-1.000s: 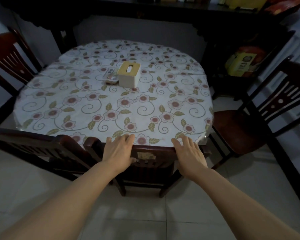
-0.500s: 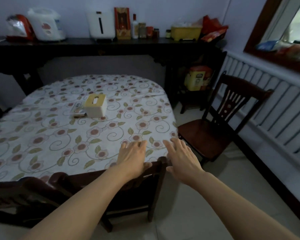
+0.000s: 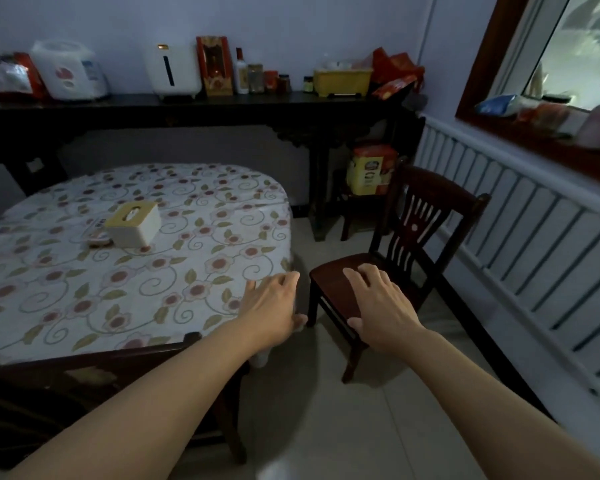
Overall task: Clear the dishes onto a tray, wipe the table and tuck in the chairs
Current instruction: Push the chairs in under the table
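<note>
while both hands reach out empty, a chair stands pulled out

where the right hand (image 3: 381,306) hangs with fingers spread and holding nothing, the dark wooden chair (image 3: 413,244) sits just beyond it, apart from the table (image 3: 84,271). the left hand (image 3: 271,306), fingers relaxed, is over the table's floral corner. a tissue box (image 3: 134,225) rests on the cloth. a dark sideboard (image 3: 222,109) lines the wall; pale floor tiles (image 3: 326,410) lie below.

Floral tablecloth (image 3: 125,271), dark-brown chair (image 3: 426,209)

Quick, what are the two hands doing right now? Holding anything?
Left hand: open, fingers spread, holding nothing, at the table corner.
Right hand: open, fingers spread, holding nothing, in front of the chair.
</note>
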Demonstrator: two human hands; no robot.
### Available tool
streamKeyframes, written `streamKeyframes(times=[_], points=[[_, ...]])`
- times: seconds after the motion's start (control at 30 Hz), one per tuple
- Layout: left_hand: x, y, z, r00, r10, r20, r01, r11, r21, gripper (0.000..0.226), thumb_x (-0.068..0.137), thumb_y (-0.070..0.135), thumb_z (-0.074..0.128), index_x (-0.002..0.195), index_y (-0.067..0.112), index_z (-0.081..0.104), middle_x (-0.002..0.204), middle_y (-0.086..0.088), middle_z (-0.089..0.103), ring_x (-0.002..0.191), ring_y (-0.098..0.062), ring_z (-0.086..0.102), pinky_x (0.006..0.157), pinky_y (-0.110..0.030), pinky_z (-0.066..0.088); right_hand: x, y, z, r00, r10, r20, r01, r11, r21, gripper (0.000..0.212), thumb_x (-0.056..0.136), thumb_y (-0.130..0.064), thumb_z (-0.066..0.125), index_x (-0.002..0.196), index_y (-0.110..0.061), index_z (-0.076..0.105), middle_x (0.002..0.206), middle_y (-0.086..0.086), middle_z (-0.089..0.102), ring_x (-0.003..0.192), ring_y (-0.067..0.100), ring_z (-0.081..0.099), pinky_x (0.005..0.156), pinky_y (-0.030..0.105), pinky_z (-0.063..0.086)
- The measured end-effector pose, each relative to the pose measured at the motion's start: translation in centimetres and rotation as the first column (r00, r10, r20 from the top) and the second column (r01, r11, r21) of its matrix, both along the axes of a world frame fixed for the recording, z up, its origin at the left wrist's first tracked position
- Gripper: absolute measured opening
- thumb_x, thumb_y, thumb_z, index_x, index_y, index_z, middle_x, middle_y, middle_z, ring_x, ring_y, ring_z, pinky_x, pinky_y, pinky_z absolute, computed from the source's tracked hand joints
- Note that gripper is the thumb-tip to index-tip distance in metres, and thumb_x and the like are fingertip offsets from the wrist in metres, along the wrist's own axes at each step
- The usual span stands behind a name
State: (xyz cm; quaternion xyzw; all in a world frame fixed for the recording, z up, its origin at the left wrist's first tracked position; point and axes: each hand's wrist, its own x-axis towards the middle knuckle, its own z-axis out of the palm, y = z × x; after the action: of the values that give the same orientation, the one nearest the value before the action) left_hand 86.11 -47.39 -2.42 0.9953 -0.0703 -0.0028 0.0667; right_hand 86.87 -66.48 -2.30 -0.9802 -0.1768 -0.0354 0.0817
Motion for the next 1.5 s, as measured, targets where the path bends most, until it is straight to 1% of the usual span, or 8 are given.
streamKeyframes(times=[0.37,0.57,0.77,0.9,1.07,1.27,1.4,1.5], points=[[8.9,-10.2,-0.9,1.0,-0.018,-0.01,0.018,1.0,-0.003,0.075,0.086,0.049,0.056,0.144,0.017,0.019,0.147,-0.007,0.033,0.13,-0.027,0.039,0.105,-0.045,0.028,9.1,-9.5,-0.1,0.999,0.032,-0.001,-0.032,0.999,-0.02,0.088,0.08,-0.035,0.07,0.148,-0.022,0.016,0.152,0.005,0.018,0.14,0.023,0.022,0.112,0.036,0.026],[20.0,-15.1,-2.1,0.998,0.018,-0.063,-0.024,0.995,-0.1,0.076,0.087,0.047,0.056,0.145,0.016,0.017,0.148,-0.009,0.031,0.133,-0.028,0.036,0.108,-0.046,0.03,19.0,-14.4,-0.8,0.999,0.036,-0.022,-0.038,0.997,-0.065,0.088,0.081,-0.036,0.068,0.148,-0.023,0.014,0.153,0.005,0.016,0.141,0.024,0.019,0.112,0.035,0.024],[27.9,-21.1,-2.8,0.993,0.009,-0.116,-0.016,0.998,-0.061,0.074,0.09,0.05,0.049,0.146,0.016,0.014,0.148,-0.009,0.031,0.132,-0.029,0.036,0.105,-0.046,0.028,27.4,-20.4,-1.0,0.998,0.034,-0.044,-0.037,0.996,-0.08,0.089,0.08,-0.037,0.069,0.149,-0.024,0.014,0.153,0.005,0.016,0.141,0.024,0.018,0.113,0.036,0.024],[32.0,-24.9,-2.8,0.997,0.03,-0.074,-0.033,0.998,-0.046,0.074,0.089,0.05,0.05,0.145,0.015,0.017,0.144,-0.009,0.037,0.129,-0.028,0.04,0.104,-0.045,0.03,32.7,-24.4,-1.6,0.998,0.039,-0.039,-0.042,0.996,-0.078,0.086,0.082,-0.034,0.067,0.149,-0.023,0.014,0.153,0.005,0.017,0.141,0.024,0.019,0.113,0.036,0.024],[37.2,-30.6,-3.1,0.984,0.148,-0.096,-0.155,0.986,-0.066,0.071,0.089,0.049,0.052,0.143,0.014,0.021,0.145,-0.009,0.037,0.129,-0.028,0.039,0.103,-0.043,0.031,40.2,-29.8,-2.6,0.986,0.167,-0.026,-0.168,0.983,-0.072,0.082,0.084,-0.034,0.065,0.148,-0.021,0.016,0.152,0.005,0.02,0.14,0.023,0.021,0.112,0.035,0.025],[40.3,-38.7,-3.7,0.921,0.352,-0.165,-0.368,0.927,-0.074,0.068,0.089,0.049,0.051,0.14,0.012,0.025,0.144,-0.01,0.037,0.129,-0.029,0.04,0.102,-0.043,0.032,47.8,-36.6,-3.0,0.937,0.346,-0.052,-0.349,0.935,-0.058,0.07,0.09,-0.032,0.058,0.147,-0.018,0.02,0.151,0.006,0.022,0.139,0.022,0.024,0.112,0.036,0.028],[41.9,-41.9,-3.7,0.89,0.418,-0.184,-0.438,0.895,-0.084,0.069,0.089,0.048,0.051,0.142,0.013,0.024,0.146,-0.009,0.035,0.13,-0.028,0.039,0.102,-0.042,0.032,51.7,-38.5,-2.9,0.911,0.406,-0.068,-0.41,0.911,-0.055,0.06,0.096,-0.032,0.048,0.148,-0.019,0.021,0.152,0.006,0.023,0.139,0.023,0.024,0.11,0.037,0.029],[43.7,-42.8,-3.6,0.871,0.458,-0.176,-0.478,0.874,-0.093,0.068,0.089,0.047,0.051,0.142,0.013,0.024,0.146,-0.009,0.035,0.13,-0.028,0.038,0.102,-0.042,0.031,54.3,-38.9,-3.2,0.89,0.451,-0.074,-0.455,0.889,-0.048,0.06,0.095,-0.033,0.049,0.147,-0.018,0.023,0.151,0.006,0.025,0.137,0.024,0.026,0.109,0.037,0.031]])
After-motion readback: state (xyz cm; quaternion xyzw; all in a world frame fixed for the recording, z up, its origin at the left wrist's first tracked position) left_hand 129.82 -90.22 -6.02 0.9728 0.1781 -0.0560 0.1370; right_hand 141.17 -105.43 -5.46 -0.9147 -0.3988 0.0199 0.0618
